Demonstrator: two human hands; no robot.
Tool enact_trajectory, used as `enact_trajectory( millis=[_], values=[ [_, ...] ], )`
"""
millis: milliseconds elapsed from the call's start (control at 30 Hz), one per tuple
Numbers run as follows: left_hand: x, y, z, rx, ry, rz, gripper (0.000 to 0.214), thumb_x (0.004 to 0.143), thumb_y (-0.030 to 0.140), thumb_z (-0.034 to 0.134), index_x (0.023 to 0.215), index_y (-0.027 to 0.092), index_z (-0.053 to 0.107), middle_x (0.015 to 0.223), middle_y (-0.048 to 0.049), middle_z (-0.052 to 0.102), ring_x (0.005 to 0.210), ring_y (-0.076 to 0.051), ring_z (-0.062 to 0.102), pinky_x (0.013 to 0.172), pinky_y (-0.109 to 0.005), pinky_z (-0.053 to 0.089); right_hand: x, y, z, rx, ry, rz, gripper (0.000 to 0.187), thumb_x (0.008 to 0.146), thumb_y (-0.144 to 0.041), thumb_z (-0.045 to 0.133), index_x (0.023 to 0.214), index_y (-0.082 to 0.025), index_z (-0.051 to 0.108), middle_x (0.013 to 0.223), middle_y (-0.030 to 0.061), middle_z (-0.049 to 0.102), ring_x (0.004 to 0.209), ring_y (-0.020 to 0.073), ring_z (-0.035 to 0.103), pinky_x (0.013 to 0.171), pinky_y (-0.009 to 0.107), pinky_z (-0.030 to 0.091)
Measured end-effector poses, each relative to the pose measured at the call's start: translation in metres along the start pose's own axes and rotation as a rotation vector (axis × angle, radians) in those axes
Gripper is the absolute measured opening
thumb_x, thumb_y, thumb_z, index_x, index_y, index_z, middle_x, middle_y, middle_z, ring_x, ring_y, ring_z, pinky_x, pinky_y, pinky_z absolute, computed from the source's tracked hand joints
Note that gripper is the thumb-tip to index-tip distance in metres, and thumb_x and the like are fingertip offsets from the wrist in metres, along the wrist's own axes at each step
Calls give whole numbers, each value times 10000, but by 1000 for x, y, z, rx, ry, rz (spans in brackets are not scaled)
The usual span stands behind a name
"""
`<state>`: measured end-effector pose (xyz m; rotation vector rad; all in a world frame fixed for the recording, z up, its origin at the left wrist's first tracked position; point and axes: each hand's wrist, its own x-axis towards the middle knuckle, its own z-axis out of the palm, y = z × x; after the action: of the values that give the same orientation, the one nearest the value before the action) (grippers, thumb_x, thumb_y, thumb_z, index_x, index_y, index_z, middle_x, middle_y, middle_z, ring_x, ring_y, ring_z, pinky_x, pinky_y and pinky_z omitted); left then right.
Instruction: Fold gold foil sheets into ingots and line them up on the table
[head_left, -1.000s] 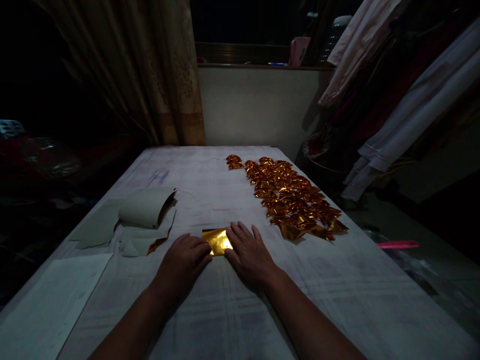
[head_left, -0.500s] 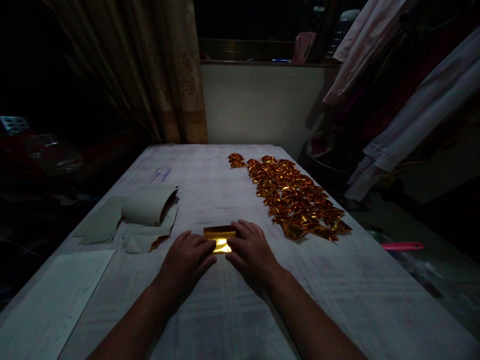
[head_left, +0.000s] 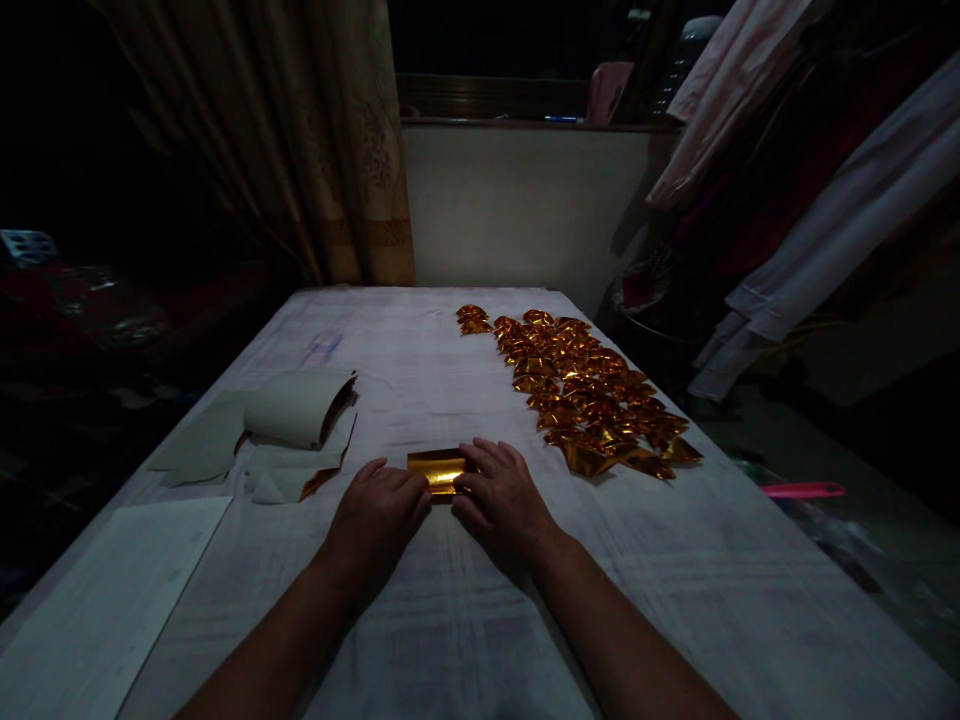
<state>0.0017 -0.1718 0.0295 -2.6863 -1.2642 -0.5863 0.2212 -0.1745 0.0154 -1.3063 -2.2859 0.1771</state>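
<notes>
A piece of gold foil paper (head_left: pixel 438 472) lies on the table between my hands, its near part curled up into a rounded shape. My left hand (head_left: pixel 381 512) grips its left near corner, thumb and fingers closed together. At the right end, my right hand (head_left: pixel 499 497) holds it with the thumb below and the fingers bent over the edge. To the right spreads a pile of folded gold foil pieces (head_left: pixel 592 385), with a small stack of them (head_left: pixel 472 320) apart at the far side. Curled foil sheets, pale side out (head_left: pixel 292 410), lie on the left.
The table (head_left: pixel 465 620) has a pale checked cover. A white sheet (head_left: pixel 112 600) lies at its near left. Clothes (head_left: pixel 840 230) hang on the right, above a pink handle (head_left: pixel 806 490). A curtain (head_left: pixel 337 150) and a sill with a pink cup (head_left: pixel 607 92) stand behind.
The near part of the gold foil paper has gone from flatter and brightly shining to more curled and rounded. My hands stay almost in place.
</notes>
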Motion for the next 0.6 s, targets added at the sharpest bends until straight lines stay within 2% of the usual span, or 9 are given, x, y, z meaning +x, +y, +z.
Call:
enact_trajectory(
  millis=[100, 267, 433, 600],
  values=[
    [-2, -3, 2, -45, -4, -30, 253, 1022, 269, 446, 862, 199, 631, 811, -27, 708, 770, -213, 654, 948, -472, 469, -2, 6, 3, 3, 48, 35, 80, 871, -221, 695, 929, -239, 747, 1368, 104, 639, 1335, 327, 506, 1103, 564, 339],
    [-5, -7, 8, -218, 11, -148, 229, 1008, 335, 484, 913, 205, 647, 930, -56, 710, 884, -236, 646, 802, -398, 504, -7, 17, 7, 22, 105, 99, 87, 869, -210, 688, 912, -249, 753, 1294, 96, 686, 1297, 343, 540, 1054, 567, 381],
    [-8, -9, 15, -348, 56, -264, 225, 981, 355, 535, 835, 219, 638, 1022, -56, 709, 985, -245, 630, 873, -416, 495, -12, 20, 9, 63, 146, 143, 103, 889, -227, 649, 905, -253, 747, 1261, 85, 704, 1282, 338, 553, 1032, 547, 414],
    [-11, -11, 16, -383, 44, -299, 157, 957, 350, 579, 873, 236, 646, 1104, -57, 704, 1069, -263, 620, 924, -439, 494, -15, 18, 10, 85, 172, 181, 131, 907, -245, 602, 873, -253, 729, 1274, 78, 698, 1300, 328, 539, 1040, 538, 420]
  ],
)
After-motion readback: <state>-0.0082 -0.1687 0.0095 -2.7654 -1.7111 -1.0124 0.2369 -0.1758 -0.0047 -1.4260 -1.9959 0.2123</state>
